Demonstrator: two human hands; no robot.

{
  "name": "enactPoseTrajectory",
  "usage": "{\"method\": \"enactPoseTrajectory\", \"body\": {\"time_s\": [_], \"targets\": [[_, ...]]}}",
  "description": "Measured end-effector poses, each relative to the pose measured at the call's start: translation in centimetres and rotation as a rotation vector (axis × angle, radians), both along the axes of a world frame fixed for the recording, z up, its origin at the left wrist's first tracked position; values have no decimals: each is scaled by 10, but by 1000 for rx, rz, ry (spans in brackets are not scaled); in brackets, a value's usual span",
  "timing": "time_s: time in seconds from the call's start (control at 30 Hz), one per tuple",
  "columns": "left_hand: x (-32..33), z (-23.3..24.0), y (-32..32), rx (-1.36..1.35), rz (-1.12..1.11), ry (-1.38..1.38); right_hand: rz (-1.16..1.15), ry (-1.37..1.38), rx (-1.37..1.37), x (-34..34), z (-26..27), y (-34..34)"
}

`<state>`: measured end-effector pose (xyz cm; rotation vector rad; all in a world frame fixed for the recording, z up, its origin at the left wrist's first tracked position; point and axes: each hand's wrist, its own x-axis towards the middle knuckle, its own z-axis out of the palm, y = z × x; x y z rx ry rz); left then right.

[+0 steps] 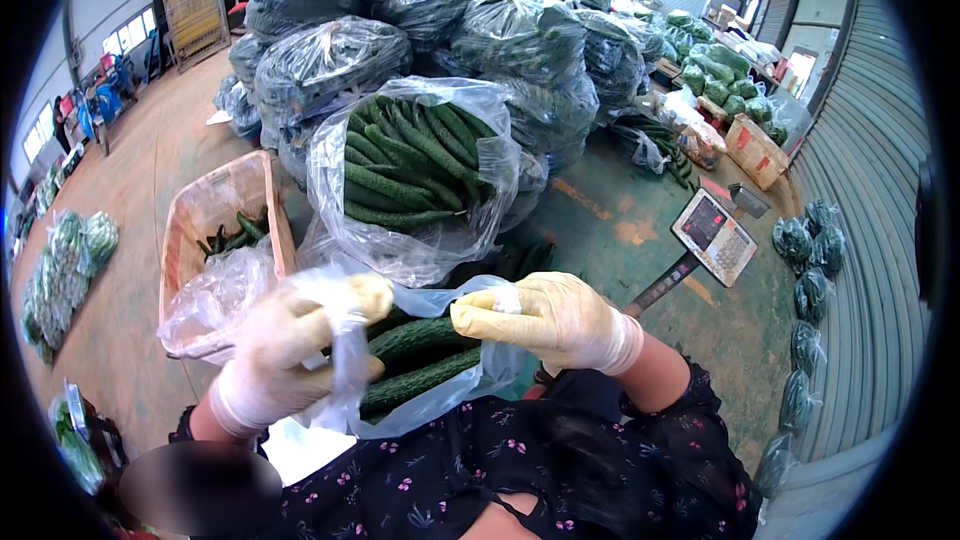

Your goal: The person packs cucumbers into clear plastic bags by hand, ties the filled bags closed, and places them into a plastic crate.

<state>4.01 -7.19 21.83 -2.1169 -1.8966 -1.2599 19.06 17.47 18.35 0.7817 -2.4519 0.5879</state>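
Close to my body a clear plastic bag (427,424) holds several long green cucumbers (420,379), its mouth spread between both hands. My left hand (289,345), in a pale glove and blurred, grips the left side of the rim. On the right side, my right hand (544,315), in a cream glove, pinches the rim between thumb and fingers. Just beyond stands a larger open clear bag (495,217) full of cucumbers (412,161); neither hand is seen gripping it.
An orange plastic crate (281,232) with a few cucumbers and crumpled plastic stands left. Filled bags (330,60) are piled ahead. A scale display (712,236) on a post is at right. Small green bundles (814,296) line the corrugated shutter (862,202). Bagged vegetables (71,277) lie far left.
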Motion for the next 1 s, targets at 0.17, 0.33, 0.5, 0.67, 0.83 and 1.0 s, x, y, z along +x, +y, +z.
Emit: {"method": "enactPoseTrajectory", "body": {"time_s": [0.17, 0.33, 0.5, 0.67, 0.83, 1.0], "targets": [[17, -38, 20, -496, -119, -405, 163, -173, -232, -9, 4, -16], [16, -63, 31, -725, -360, -898, 276, -374, -16, -18, 0, -33], [27, -75, 38, -705, -345, -881, 12, -276, 315, -10, 14, -47], [33, -52, 39, -518, -59, 20, -128, -223, 251, 15, -10, -35], [17, -98, 19, -510, 85, -772, -372, -489, -223, 46, -84, 18], [8, -114, 41, -554, 20, -226, -319, -288, -101, 24, -61, 17]]}}
